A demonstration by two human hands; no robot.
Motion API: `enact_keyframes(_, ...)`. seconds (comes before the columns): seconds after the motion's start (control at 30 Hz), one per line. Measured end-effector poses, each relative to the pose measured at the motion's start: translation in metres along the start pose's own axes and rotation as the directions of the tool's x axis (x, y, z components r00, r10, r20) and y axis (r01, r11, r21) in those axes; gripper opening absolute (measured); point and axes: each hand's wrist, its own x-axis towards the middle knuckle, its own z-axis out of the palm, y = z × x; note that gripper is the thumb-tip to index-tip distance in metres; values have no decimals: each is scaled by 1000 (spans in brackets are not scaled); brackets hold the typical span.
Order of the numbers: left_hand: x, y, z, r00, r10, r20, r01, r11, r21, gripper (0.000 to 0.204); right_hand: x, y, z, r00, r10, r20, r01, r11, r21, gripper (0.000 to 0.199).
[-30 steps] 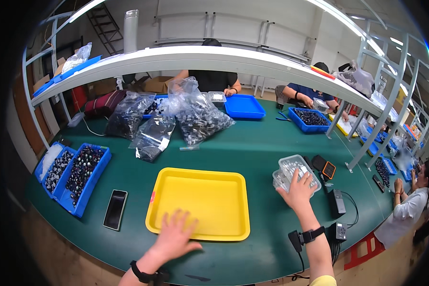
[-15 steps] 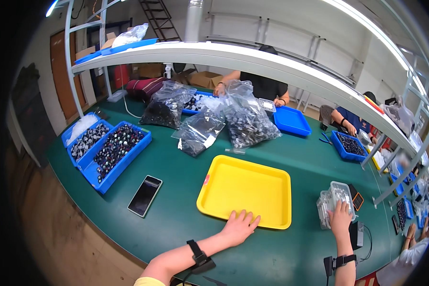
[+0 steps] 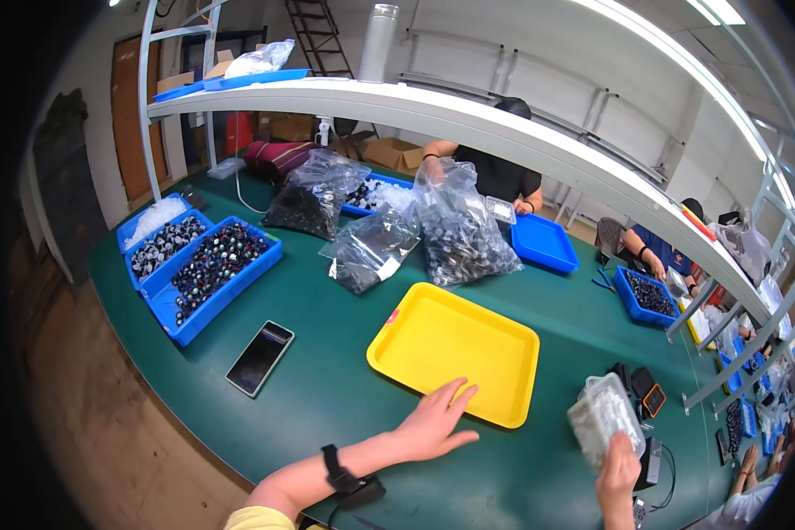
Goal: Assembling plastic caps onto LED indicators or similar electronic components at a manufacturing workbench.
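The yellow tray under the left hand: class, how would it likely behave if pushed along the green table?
The yellow tray looks like rigid plastic with a raised rim, so it would probably keep its shape. It is empty and shallow, so likely light. Lying flat on the smooth green table, it may slide easily rather than tip. The left hand rests fingers on its near edge.

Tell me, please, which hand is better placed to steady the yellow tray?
Probably the left. The left hand lies flat on the green table with its fingers at the near edge of the yellow tray. The right hand is further away and holds a clear plastic bag.
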Motion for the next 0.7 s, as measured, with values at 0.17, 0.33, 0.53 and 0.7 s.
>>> enact_keyframes(0.17, -44, 3, -22, 987, 83, 135, 29, 741, -671, 114, 45, -105, -39, 964, -231, -130, 264, 888, 376, 20)
enact_keyframes(0.33, -89, -2, -13, 976, 35, 214, 129, 701, -702, 118, 45, -157, 2, 944, -252, -211, 329, 728, 602, 20)
enact_keyframes(0.53, -109, -19, -13, 996, 19, 85, 39, 778, -628, 124, 41, -187, 7, 958, -172, 227, -59, 660, 749, 39)
enact_keyframes(0.7, -109, -27, 3, 994, 46, 98, 9, 867, -498, 129, 101, -212, 7, 874, -411, 261, 85, 657, 749, 56)
